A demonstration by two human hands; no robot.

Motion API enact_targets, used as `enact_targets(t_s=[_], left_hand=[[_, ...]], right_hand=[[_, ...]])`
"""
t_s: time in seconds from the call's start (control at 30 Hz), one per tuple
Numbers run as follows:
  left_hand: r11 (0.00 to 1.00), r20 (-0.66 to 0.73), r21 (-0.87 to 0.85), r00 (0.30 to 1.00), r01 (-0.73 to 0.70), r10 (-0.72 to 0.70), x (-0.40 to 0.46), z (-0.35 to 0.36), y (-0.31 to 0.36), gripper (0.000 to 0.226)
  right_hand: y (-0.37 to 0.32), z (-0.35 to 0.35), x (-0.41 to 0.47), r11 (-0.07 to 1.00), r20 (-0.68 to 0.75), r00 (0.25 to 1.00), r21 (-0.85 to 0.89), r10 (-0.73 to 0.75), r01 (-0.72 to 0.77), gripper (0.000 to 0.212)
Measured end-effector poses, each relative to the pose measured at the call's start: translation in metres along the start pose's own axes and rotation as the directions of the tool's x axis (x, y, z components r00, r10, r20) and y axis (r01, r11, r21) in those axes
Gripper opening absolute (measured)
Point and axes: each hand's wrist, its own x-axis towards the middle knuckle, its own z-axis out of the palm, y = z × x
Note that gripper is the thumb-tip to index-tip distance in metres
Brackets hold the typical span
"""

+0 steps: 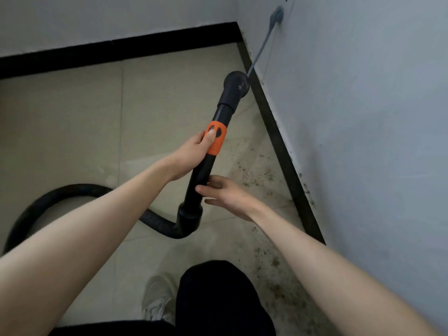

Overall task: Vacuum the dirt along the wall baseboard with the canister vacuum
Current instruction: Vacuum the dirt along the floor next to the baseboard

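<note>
**Wand angled at corner, dirt along right wall**

Wand (213,146) ran from centre toward 1 o'clock, its head (236,84) just beside baseboard (281,141) nr corner. Left hand (191,156) gripped wand above right hand (225,192), which touched it lower down. Hose (72,192) looped off to 9 o'clock. Dirt (261,175) lay on floor (72,117) along baseboard, 3 to 5 o'clock. Shoe (157,299) at 6.

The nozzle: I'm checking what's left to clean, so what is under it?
The nozzle covers the floor beneath, so dirt there cannot be seen. Around it, pale tile and dark baseboard show.
</note>
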Motion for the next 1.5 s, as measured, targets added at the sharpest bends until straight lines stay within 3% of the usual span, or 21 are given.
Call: enact_targets(t_s=[0.1, 0.27, 0.37, 0.47, 0.7, 1.03, 1.27, 1.5], left_hand=[[0.992, -0.021, -0.127, 1.0, 0.007, -0.01, 0.002, 0.006, 0.012, 0.036], [0.913, -0.008, -0.391, 0.991, 0.118, -0.132, 0.019, 0.013, 0.022, 0.04], [0.921, 0.042, -0.343, 0.983, 0.183, -0.179, 0.034, 0.023, 0.01, 0.047], [0.954, 0.107, -0.252, 0.985, 0.161, -0.138, 0.049, 0.042, -0.012, 0.045], [0.924, 0.184, -0.228, 0.945, 0.307, -0.269, 0.088, 0.077, -0.066, 0.038], [0.808, 0.114, -0.415, 0.905, 0.417, -0.409, 0.119, 0.051, -0.119, 0.042], [0.818, 0.209, -0.369, 0.897, 0.44, -0.389, 0.132, 0.079, -0.097, 0.039], [0.871, 0.25, -0.281, 0.907, 0.403, -0.34, 0.134, 0.127, -0.083, 0.041]], right_hand=[[-0.003, 0.001, -0.004, 0.995, -0.09, 0.994, 0.067, -0.062, 0.068, 0.031], [-0.005, 0.0, -0.002, 0.977, -0.218, 0.953, -0.072, -0.211, 0.2, 0.021], [0.008, -0.001, 0.007, 0.968, -0.322, 0.916, -0.158, -0.239, 0.197, 0.021], [0.028, -0.009, 0.018, 0.977, -0.411, 0.889, -0.141, -0.202, 0.158, 0.022], [0.067, -0.031, 0.047, 0.983, -0.568, 0.818, -0.183, -0.09, -0.019, 0.051], [0.073, -0.031, 0.093, 0.95, -0.482, 0.875, -0.288, -0.035, -0.12, 0.04], [0.083, -0.052, 0.095, 0.954, -0.622, 0.782, -0.251, -0.029, -0.163, 0.052], [0.104, -0.073, 0.087, 0.967, -0.767, 0.642, -0.175, -0.017, -0.183, 0.058]])
